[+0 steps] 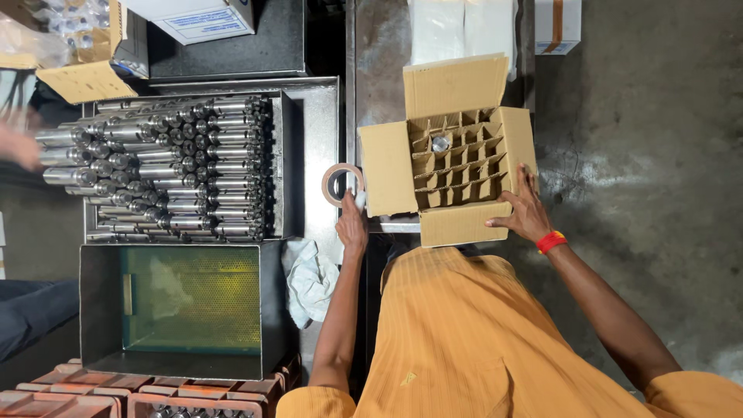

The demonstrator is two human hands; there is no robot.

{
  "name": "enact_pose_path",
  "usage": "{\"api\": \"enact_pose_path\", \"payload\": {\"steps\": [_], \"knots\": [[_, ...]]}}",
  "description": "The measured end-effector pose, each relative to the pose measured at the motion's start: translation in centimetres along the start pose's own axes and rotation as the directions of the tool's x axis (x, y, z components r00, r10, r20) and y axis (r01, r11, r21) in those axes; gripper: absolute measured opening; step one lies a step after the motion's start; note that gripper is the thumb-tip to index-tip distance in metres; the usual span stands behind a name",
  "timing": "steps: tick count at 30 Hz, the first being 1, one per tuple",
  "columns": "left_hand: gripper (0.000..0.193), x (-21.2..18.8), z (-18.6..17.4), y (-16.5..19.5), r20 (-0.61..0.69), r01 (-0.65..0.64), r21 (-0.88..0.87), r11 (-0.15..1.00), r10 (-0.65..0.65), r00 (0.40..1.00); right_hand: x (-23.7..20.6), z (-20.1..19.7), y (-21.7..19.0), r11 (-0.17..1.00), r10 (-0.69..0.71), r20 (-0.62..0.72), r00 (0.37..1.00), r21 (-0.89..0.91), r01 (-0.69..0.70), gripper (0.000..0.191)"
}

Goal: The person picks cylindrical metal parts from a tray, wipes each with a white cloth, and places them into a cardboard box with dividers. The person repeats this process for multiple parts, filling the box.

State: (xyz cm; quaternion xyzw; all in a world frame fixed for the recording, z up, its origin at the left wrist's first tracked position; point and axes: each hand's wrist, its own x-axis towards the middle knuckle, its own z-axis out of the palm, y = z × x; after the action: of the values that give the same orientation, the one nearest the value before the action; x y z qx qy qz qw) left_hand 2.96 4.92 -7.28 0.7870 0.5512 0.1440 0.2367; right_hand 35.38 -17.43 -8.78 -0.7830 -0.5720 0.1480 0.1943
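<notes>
An open cardboard box (391, 166) with a grid of cardboard dividers stands on the metal bench ahead of me. One shiny metal part (439, 143) sits in a cell near its far left. My right hand (525, 207) rests on the box's near right corner, fingers spread on the flap. My left hand (353, 223) is closed around a small pale object beside the box's left flap, next to a roll of brown tape (341, 183). What the pale object is cannot be made out.
A metal tray (282, 166) to the left holds several stacked shiny steel cylinders (166, 166). Nearer me sits a metal bin with a green mesh bottom (193, 298) and a crumpled white cloth (311, 279). Another person's hand (17, 143) shows at far left. Red crates (93, 387) lie below.
</notes>
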Motion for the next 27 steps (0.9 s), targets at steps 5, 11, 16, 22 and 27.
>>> {"api": "enact_pose_path", "payload": {"steps": [5,11,16,22,27], "knots": [[0.039,1.1,-1.2,-1.5,-0.049,0.081,0.016,0.997,-0.081,0.996,-0.5,1.1,-1.0,0.990,0.067,0.010,0.998,0.122,-0.068,0.069],[0.049,1.5,-5.6,-1.9,-0.380,-0.049,-0.268,0.962,-0.059,0.923,-0.6,1.4,-2.4,0.991,0.118,-0.036,0.992,0.065,-0.115,0.066],[0.059,-0.8,-5.0,4.0,-0.177,-0.192,-0.274,0.942,0.147,0.973,-0.6,-0.7,-4.8,0.957,0.220,0.020,0.975,-0.198,-0.212,0.067],[0.049,-5.4,-0.5,13.5,0.232,-0.511,-0.365,0.778,0.608,0.759,-2.5,-2.8,-7.0,0.594,0.502,0.007,0.865,0.724,-0.351,0.058],[0.069,-7.4,-0.1,16.7,0.389,-0.662,-0.310,0.682,0.727,0.566,-5.3,-2.4,-4.9,0.447,0.481,0.026,0.877,0.852,-0.271,0.047]]}}
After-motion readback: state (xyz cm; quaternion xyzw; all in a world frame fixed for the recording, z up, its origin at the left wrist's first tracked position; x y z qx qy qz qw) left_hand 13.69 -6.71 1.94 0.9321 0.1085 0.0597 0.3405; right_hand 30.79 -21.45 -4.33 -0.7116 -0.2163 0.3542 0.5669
